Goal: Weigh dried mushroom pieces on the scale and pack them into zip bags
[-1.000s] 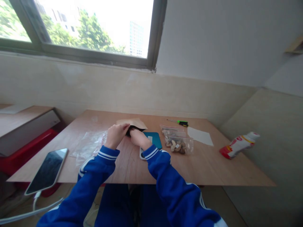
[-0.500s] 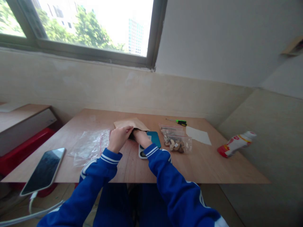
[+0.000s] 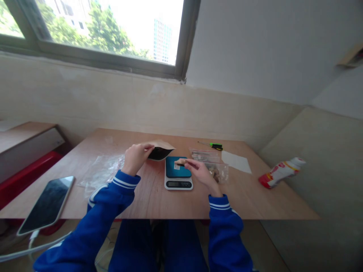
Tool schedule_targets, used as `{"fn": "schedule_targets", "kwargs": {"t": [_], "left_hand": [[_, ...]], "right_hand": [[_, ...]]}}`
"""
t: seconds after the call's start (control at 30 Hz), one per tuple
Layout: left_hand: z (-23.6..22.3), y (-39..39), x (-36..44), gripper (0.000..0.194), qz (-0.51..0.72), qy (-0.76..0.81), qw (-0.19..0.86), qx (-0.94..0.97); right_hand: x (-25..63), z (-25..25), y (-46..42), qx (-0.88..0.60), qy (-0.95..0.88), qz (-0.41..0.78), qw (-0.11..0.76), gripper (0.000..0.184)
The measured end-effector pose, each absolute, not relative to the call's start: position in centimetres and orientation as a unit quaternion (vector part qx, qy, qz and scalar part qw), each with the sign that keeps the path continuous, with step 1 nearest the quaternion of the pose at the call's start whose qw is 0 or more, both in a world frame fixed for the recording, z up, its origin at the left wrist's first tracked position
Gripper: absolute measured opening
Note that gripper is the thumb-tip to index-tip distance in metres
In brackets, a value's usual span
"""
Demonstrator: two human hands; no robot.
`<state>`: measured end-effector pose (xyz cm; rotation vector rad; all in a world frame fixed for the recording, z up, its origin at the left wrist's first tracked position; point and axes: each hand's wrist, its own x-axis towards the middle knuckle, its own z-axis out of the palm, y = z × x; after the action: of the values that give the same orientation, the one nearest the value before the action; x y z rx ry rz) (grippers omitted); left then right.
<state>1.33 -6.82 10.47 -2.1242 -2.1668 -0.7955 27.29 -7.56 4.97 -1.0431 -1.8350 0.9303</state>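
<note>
My left hand point(image 3: 138, 158) pinches the rim of a brown kraft paper bag point(image 3: 163, 144), whose dark mouth gapes toward the right. Between the fingertips of my right hand point(image 3: 202, 174) is a small pale-brown piece that looks like a dried mushroom point(image 3: 180, 161). It is over the blue plate of a white kitchen scale point(image 3: 178, 184); whether it touches the plate I cannot tell. Just right of the scale, partly behind my right hand, lies a clear zip bag point(image 3: 224, 172) of similar brown pieces. Another filled zip bag point(image 3: 204, 154) lies behind it.
Flattened clear plastic bags point(image 3: 99, 172) lie at the left, near a phone point(image 3: 47, 204) on a cable at the table's front edge. A green-and-black screwdriver point(image 3: 216, 146) and white paper point(image 3: 236, 161) are at the back right. A red-and-white bottle point(image 3: 282, 173) is at the far right.
My right hand has come out of the paper bag and moved right, over the scale, with a brown piece in its fingers. The left hand still holds the bag's rim.
</note>
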Motion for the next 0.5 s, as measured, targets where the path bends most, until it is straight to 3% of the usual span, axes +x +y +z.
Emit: {"fn": "schedule_targets", "kwargs": {"t": [0.13,0.23,0.33,0.5], "left_hand": [[10.7,-6.7,1.6,0.032,-0.263,-0.698,0.006,-0.666],[10.6,-6.7,1.5,0.031,-0.272,-0.7,0.006,-0.661],[10.6,-6.6,1.3,0.03,-0.282,-0.702,-0.006,-0.654],[10.8,-6.6,1.3,0.028,-0.298,-0.694,-0.023,-0.655]], "right_hand": [[27.2,0.5,-5.6,-0.491,-0.742,0.204,0.409,0.035],[26.4,-1.6,-5.1,-0.505,-0.779,0.141,0.345,0.035],[25.7,-1.0,-5.8,-0.492,-0.793,0.146,0.329,0.035],[23.0,5.7,-8.2,-0.369,-0.769,0.25,0.459,0.032]]}}
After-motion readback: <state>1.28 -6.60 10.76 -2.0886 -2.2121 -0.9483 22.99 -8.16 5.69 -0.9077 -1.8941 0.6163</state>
